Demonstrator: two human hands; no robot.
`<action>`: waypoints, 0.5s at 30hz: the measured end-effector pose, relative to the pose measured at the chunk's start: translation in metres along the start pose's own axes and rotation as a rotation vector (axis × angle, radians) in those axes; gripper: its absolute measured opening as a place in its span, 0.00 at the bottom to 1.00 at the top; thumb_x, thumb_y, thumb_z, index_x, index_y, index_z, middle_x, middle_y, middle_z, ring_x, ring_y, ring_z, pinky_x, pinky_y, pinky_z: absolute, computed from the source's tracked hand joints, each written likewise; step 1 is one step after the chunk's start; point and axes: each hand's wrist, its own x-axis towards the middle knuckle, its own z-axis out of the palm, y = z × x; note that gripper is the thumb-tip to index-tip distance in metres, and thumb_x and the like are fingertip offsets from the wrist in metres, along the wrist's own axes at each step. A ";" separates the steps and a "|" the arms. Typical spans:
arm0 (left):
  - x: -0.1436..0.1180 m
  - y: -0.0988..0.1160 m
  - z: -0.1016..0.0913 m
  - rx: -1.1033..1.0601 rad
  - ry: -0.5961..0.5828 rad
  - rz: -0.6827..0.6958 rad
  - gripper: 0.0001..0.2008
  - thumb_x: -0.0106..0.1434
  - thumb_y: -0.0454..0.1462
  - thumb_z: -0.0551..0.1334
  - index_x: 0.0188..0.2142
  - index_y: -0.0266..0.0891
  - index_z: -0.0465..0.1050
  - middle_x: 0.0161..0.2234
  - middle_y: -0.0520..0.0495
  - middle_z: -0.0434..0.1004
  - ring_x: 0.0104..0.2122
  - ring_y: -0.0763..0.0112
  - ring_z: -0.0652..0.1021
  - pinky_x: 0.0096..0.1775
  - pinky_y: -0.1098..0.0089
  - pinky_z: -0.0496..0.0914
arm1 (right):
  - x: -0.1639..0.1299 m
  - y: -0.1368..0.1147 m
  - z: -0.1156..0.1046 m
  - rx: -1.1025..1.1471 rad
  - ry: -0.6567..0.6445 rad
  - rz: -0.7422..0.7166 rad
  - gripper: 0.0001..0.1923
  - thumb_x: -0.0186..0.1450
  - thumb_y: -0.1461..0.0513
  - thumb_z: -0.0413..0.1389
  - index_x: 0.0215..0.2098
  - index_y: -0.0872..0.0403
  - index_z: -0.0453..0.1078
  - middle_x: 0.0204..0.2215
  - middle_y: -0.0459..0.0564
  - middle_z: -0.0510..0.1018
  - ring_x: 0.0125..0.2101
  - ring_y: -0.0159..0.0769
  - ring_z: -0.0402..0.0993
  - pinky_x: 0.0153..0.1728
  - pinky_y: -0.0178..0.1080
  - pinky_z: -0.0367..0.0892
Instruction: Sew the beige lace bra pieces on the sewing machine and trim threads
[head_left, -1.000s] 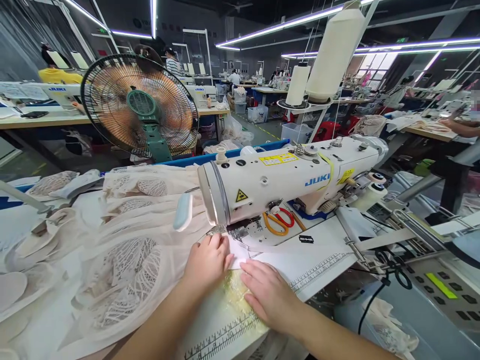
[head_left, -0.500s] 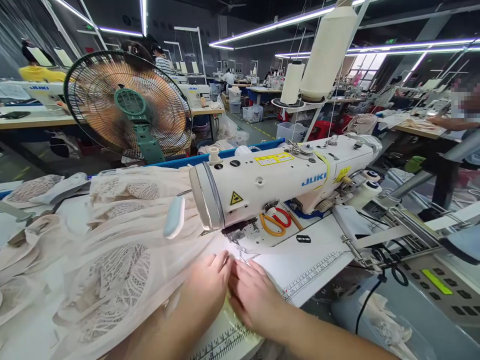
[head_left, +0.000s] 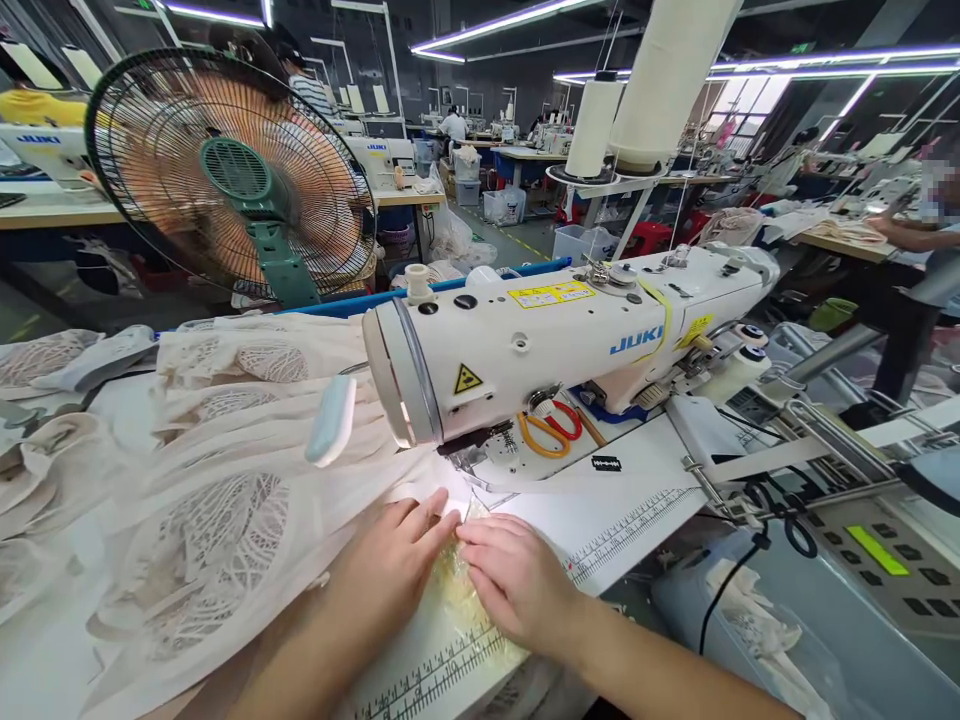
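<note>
My left hand (head_left: 401,555) and my right hand (head_left: 517,570) meet fingertip to fingertip just in front of the sewing machine (head_left: 525,340). A clear plastic bag (head_left: 461,590) with pale yellow contents lies between and under them. The right fingers are bent and closed on its upper part. The left fingers come together close to the bag; what they pinch, if anything, is too small to tell. Beside my left arm spreads sheer beige fabric (head_left: 330,480) with lace cups (head_left: 225,560).
Scissors with orange and red handles (head_left: 546,436) and a black razor blade (head_left: 606,463) lie right of the needle area. Ruler markings (head_left: 630,530) run along the table edge. A green fan (head_left: 236,180) stands behind; a grey bin (head_left: 847,630) is at lower right.
Both hands have drawn slightly back from the needle, and more of the plastic bag shows between them. The left fingers have spread a little. The whole view has shifted slightly.
</note>
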 end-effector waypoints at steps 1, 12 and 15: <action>0.000 -0.002 0.000 -0.003 -0.005 -0.002 0.20 0.61 0.28 0.51 0.48 0.40 0.72 0.52 0.43 0.73 0.42 0.58 0.74 0.39 0.61 0.73 | 0.001 0.000 0.000 0.004 0.003 0.002 0.12 0.63 0.66 0.47 0.38 0.55 0.72 0.42 0.52 0.79 0.42 0.38 0.74 0.47 0.43 0.68; 0.009 -0.028 -0.003 0.004 -0.005 0.001 0.23 0.59 0.26 0.47 0.47 0.42 0.73 0.52 0.44 0.73 0.42 0.60 0.75 0.41 0.61 0.72 | 0.004 0.000 -0.001 0.021 0.003 0.023 0.13 0.62 0.66 0.47 0.36 0.55 0.73 0.40 0.54 0.80 0.40 0.38 0.75 0.44 0.42 0.70; 0.011 -0.033 -0.005 0.030 -0.042 0.008 0.24 0.59 0.26 0.47 0.48 0.42 0.73 0.53 0.46 0.73 0.42 0.61 0.75 0.41 0.62 0.72 | 0.004 0.000 -0.002 0.020 0.030 0.025 0.13 0.62 0.65 0.47 0.35 0.55 0.74 0.39 0.53 0.80 0.39 0.38 0.76 0.44 0.42 0.71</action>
